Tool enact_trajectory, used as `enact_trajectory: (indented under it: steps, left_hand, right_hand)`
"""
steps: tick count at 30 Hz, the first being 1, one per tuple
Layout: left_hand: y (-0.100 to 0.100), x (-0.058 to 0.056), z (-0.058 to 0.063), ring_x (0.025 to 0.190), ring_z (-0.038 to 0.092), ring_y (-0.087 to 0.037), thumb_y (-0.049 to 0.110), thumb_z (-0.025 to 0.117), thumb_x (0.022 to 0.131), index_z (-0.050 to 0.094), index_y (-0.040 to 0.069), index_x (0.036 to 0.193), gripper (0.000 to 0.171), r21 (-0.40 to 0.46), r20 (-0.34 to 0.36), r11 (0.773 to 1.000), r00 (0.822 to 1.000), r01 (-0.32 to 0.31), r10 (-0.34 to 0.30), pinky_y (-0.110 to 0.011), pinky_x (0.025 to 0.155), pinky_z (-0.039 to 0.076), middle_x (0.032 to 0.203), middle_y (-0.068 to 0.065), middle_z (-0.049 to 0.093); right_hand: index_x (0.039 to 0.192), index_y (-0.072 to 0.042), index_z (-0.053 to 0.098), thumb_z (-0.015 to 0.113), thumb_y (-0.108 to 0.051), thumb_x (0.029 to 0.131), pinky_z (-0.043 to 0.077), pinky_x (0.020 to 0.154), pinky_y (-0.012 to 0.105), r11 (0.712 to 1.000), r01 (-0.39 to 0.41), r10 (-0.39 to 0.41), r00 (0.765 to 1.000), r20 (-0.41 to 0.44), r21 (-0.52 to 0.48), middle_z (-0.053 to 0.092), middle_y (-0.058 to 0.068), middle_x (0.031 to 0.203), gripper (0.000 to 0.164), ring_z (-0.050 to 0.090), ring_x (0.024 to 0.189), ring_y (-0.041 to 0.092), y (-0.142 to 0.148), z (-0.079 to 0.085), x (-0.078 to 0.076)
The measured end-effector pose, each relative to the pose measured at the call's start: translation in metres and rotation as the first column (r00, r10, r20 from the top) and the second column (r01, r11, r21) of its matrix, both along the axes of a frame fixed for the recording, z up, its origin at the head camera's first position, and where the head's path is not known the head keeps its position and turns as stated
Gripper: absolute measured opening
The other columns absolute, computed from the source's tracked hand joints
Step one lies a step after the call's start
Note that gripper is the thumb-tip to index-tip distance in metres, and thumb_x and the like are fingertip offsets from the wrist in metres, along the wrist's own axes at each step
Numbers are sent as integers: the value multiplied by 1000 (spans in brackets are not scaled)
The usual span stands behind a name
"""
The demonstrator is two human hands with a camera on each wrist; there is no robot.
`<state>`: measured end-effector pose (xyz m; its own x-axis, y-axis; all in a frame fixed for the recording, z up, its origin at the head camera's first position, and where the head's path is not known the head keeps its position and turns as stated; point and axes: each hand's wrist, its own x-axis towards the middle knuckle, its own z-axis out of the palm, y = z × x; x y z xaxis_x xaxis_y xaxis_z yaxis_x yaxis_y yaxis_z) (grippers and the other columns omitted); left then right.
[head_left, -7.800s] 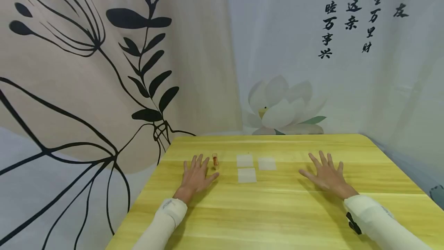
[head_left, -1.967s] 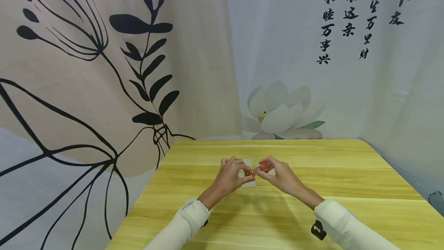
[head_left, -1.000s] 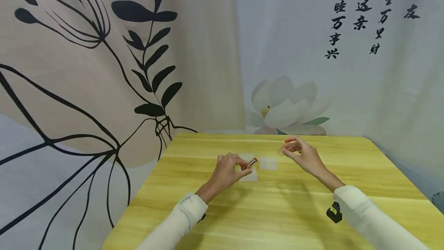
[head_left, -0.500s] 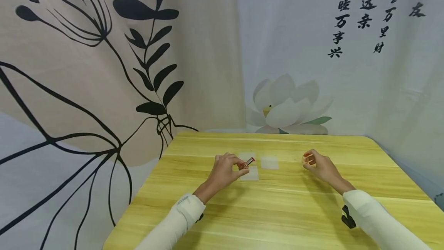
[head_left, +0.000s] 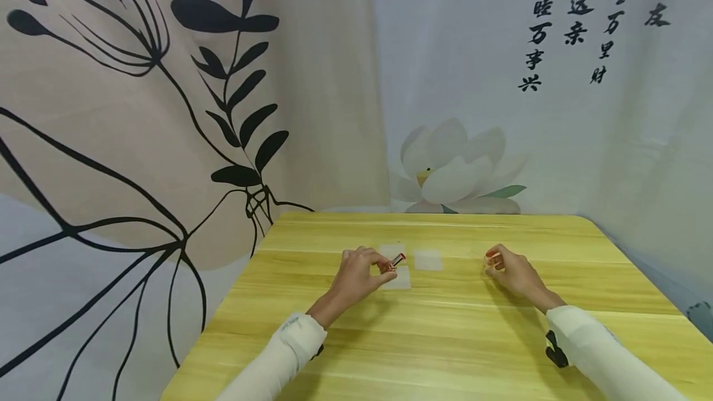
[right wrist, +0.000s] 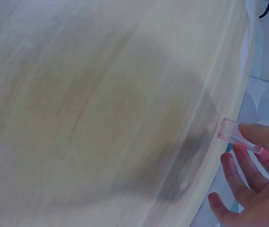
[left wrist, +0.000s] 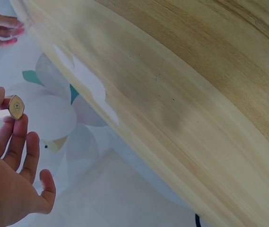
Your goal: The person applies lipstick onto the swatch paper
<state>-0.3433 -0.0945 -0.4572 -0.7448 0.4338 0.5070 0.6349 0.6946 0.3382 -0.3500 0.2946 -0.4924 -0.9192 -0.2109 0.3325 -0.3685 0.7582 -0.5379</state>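
Observation:
My left hand pinches a lipstick between thumb and fingers, with its red tip pointing up and to the right. From the left wrist view, the gold base of the lipstick shows at my fingertips. Off to the right, my right hand holds a clear lipstick cap with thumb and fingers. The right wrist view shows this transparent, pink-tinged cap more plainly, its free end pointing away from the thumb. Both hands are raised above the table, well apart.
White paper squares lie near the middle of the wooden table: one at the back, one in front and one to the right. A curtain with printed plants hangs behind.
Earlier the capped lipstick stood on the table beside my flat left hand. Both hands then gripped it, the cap came off, and my right hand moved right with it. Lately both hands hold nearly still.

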Motion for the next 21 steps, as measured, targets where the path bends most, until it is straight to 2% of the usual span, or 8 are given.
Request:
enact_trajectory:
  steps: [13, 18, 21]
  left_hand:
    - [0, -1, -1, 98, 65, -20, 34, 84, 90, 81, 21, 96, 14, 11, -1, 1000, 1000, -8, 8, -46, 89, 38, 90, 8, 73]
    - [-1, -1, 0, 98, 64, -17, 37, 82, 91, 81, 21, 99, 18, 9, 18, 1000, 1000, -9, 9, -47, 93, 39, 91, 9, 73]
    - [-1, -1, 0, 100, 65, -17, 39, 82, 91, 81, 21, 100, 20, 20, 31, 1000, 999, -10, 9, -47, 95, 39, 93, 10, 73]
  right_hand:
    - [121, 6, 58, 73, -3, 95, 58, 80, 53, 1000, 15, -15, 1000, 11, 0, 71, 24, 109, 31, 70, 94, 38, 2, -7, 1]
    - [139, 9, 49, 74, -7, 95, 50, 91, 65, 999, 46, -46, 999, 10, 2, 61, 33, 130, 52, 58, 117, 52, -3, 1, 4]
    - [145, 8, 48, 77, -10, 94, 44, 96, 69, 998, 57, -59, 996, -64, -24, 55, 34, 139, 61, 51, 124, 55, -15, 11, 1]
